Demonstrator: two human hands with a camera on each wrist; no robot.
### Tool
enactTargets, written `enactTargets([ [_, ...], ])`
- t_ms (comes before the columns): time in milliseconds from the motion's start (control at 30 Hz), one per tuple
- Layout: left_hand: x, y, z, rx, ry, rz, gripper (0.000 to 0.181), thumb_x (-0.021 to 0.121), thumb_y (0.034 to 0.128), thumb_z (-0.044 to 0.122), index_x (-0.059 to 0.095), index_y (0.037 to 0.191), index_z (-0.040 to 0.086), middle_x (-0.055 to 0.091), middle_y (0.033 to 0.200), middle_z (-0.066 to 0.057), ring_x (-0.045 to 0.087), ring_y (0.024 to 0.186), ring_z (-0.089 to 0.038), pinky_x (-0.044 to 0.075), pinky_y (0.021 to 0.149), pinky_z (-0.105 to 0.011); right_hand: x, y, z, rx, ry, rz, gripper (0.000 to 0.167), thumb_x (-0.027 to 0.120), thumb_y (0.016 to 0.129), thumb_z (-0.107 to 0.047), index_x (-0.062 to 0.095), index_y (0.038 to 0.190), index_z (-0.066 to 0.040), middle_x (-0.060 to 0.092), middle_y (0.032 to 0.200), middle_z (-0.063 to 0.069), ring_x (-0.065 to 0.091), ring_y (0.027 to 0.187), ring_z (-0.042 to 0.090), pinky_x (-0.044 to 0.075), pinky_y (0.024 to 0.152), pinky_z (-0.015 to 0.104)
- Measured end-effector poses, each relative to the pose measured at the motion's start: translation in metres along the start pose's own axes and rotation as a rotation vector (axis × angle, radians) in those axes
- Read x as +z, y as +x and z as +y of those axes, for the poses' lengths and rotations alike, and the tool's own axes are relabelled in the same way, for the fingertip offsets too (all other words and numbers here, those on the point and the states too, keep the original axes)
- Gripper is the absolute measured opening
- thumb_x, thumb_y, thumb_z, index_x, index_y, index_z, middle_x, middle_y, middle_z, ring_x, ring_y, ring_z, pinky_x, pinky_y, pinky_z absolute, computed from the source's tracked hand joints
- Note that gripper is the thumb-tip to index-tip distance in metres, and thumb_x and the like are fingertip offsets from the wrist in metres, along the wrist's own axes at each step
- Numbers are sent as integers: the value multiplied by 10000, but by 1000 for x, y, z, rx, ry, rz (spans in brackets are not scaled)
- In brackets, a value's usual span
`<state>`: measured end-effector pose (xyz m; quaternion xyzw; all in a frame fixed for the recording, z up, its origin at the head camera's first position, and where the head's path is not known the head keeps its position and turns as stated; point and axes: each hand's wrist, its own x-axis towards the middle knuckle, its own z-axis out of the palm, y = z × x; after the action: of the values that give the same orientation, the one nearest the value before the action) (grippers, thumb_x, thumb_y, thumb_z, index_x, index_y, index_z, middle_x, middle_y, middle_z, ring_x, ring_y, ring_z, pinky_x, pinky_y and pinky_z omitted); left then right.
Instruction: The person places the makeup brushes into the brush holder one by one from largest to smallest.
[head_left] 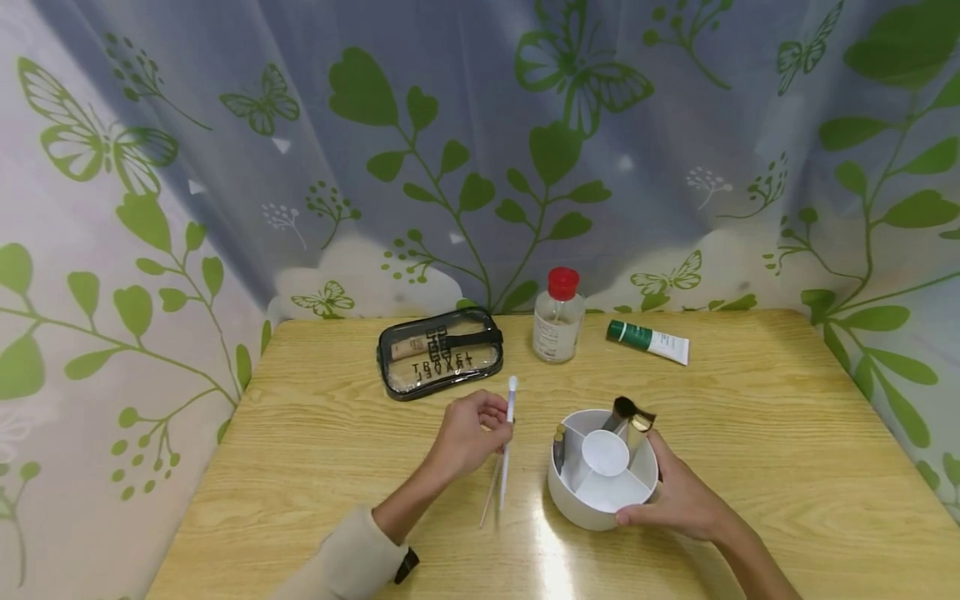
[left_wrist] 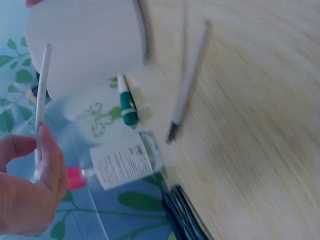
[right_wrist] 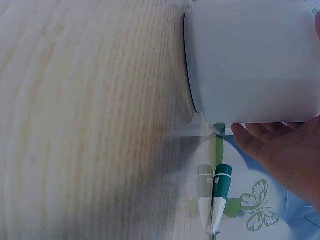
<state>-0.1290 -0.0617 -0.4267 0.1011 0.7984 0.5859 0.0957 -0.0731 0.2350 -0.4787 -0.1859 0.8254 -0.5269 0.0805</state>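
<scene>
My left hand [head_left: 472, 429] pinches a slender white stick [head_left: 511, 408] with a rounded pale tip, held upright above the table; the left wrist view shows thumb and finger on it. Below lies a thin pencil-like stick [left_wrist: 189, 77] with a dark end. My right hand [head_left: 678, 496] holds the side of a round white divided organizer [head_left: 588, 518], thumb at the front and fingers behind. Two makeup brushes, one dark-bristled [head_left: 622, 408] and one flared [head_left: 642, 419], stand in its back compartment. Slim gold-topped tubes [head_left: 558, 448] lean in the left compartment.
Along the back of the wooden table [head_left: 300, 467] are a clear black-edged travel pouch [head_left: 442, 367], a red-capped clear bottle [head_left: 558, 329] and a green-and-white tube [head_left: 648, 340]. A leaf-and-butterfly patterned curtain [head_left: 465, 125] hangs behind.
</scene>
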Motion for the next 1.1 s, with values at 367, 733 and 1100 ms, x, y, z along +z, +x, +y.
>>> enactTargets([
  [367, 19, -5, 24, 115, -302, 18, 256, 605, 832, -62, 535, 1075, -99, 596, 973, -249, 596, 835, -135, 582, 739, -374, 1, 1, -1, 4, 0, -1, 1069, 857, 621, -139, 211, 1474, -158, 547, 1233, 111, 562, 1025, 46, 477, 838, 217],
  [733, 38, -13, 33, 154, -426, 6, 248, 571, 838, -94, 493, 1073, -115, 569, 1012, -310, 591, 839, -52, 582, 754, -303, 0, 1, 0, 12, -14, 1, 1071, 856, 627, -151, 202, 1475, -159, 535, 1257, 122, 550, 1038, 20, 474, 846, 204],
  [1100, 55, -22, 21, 226, -240, -29, 212, 639, 833, -16, 556, 1023, -61, 647, 971, -238, 658, 893, -216, 568, 768, -232, 1, 1, -1, 9, -18, 10, 1050, 854, 618, -141, 227, 1460, -140, 545, 1224, 102, 555, 1000, 21, 475, 823, 211],
])
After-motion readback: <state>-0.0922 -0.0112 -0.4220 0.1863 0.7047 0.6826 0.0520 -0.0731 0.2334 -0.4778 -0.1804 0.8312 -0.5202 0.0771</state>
